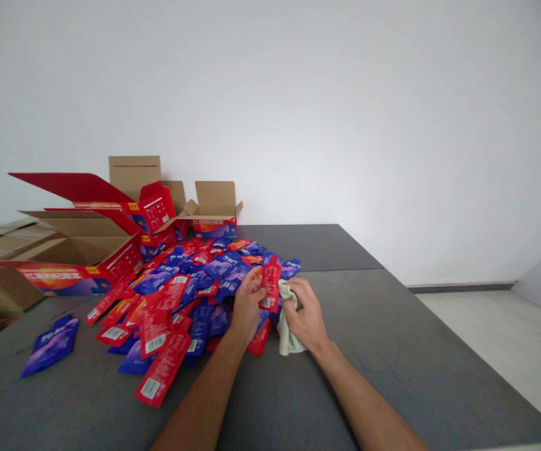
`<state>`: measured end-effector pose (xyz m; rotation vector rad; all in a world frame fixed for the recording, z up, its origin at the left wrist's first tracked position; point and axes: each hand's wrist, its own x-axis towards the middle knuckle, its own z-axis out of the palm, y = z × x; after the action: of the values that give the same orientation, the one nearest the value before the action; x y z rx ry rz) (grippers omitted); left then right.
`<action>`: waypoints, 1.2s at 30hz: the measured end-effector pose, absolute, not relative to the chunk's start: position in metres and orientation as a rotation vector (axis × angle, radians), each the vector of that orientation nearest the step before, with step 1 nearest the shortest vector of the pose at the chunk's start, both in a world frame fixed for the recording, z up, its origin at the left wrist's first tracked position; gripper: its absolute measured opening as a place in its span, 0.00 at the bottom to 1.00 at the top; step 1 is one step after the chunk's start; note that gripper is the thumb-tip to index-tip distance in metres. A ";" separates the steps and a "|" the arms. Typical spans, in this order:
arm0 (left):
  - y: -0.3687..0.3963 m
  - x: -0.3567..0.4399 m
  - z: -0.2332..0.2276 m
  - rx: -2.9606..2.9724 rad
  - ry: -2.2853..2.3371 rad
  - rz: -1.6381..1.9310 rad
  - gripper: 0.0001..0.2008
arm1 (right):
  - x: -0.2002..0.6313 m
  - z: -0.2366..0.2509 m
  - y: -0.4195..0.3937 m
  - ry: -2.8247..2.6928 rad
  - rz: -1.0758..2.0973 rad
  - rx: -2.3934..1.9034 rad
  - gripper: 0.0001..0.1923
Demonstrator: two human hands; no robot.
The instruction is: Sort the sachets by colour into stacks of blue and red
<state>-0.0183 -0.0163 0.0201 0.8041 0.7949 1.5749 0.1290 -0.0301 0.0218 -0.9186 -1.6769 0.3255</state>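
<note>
Beside packet heap [190, 294] | left hand [247, 305] pinches red packet [270, 285] | right hand [305, 316] grips cloth [288, 338]

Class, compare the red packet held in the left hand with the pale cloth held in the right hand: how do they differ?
The red packet is flat, stiff-looking and printed, with a white label; the cloth is plain, pale and crumpled. The packet stands upright, pinched by the left hand; the cloth hangs bunched from the right hand. Both are held above the grey table, beside the pile of packets.
</note>
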 end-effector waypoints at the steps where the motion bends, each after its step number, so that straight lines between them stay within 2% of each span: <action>1: -0.016 -0.016 0.019 0.826 0.791 1.567 0.32 | 0.128 0.021 -0.030 -1.686 0.324 -0.900 0.17; 7: -0.016 -0.004 0.017 0.683 0.681 1.446 0.13 | 0.123 0.012 -0.029 -1.754 0.282 -0.873 0.23; 9: -0.016 -0.003 0.020 0.597 0.615 1.457 0.11 | 0.120 0.010 -0.031 -1.828 0.261 -0.848 0.25; 14: -0.016 -0.004 0.023 0.538 0.578 1.456 0.15 | 0.116 0.009 -0.034 -2.001 0.241 -0.849 0.26; 24: -0.022 0.009 0.009 0.661 0.641 1.355 0.20 | 0.138 0.010 -0.019 -1.790 0.089 -1.089 0.23; 31: -0.013 0.002 0.004 0.621 0.645 1.511 0.17 | 0.123 0.011 -0.031 -1.976 0.210 -0.931 0.24; 36: -0.010 -0.005 0.002 0.811 0.900 1.528 0.23 | 0.119 0.014 -0.035 -1.991 0.304 -1.000 0.20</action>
<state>-0.0051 -0.0097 0.0018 0.8111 0.9000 1.5278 0.1191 -0.0352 0.0144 -0.9996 -1.9908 0.3036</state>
